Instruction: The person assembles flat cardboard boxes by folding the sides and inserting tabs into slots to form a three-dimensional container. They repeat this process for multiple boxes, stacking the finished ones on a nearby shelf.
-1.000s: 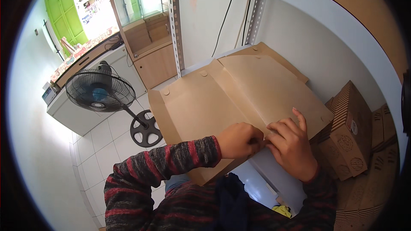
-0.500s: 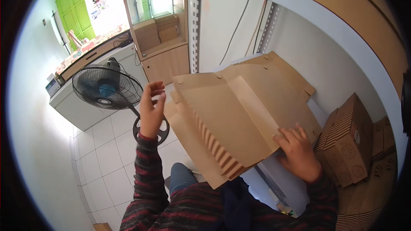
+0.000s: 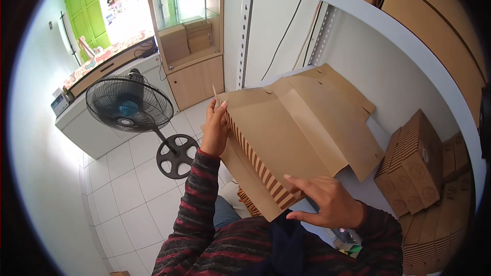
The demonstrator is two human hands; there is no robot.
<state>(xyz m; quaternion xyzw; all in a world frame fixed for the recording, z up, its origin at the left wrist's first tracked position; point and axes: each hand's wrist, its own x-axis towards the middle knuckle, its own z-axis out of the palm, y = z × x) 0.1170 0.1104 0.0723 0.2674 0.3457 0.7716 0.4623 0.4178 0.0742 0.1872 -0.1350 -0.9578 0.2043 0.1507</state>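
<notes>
A partly folded brown cardboard box lies spread out before me, its striped side flap standing up along the left edge. My left hand is closed at the far end of that flap, thumb and fingers gripping the board. By the near end of the flap is my right hand, its fingers spread, index finger over the striped corner and thumb below it. Whether the right fingertips touch the board is hard to tell. The box's wide lid panel stretches away to the right, lying flat.
Folded striped boxes are stacked at the right, and larger cartons fill the shelf overhead. A black standing fan is on the tiled floor at left, before a white counter. A glass-fronted cabinet stands behind.
My left hand has moved right onto the flap's far end. My right hand has left the middle fold and come to the near corner. The striped flap now stands more upright.
</notes>
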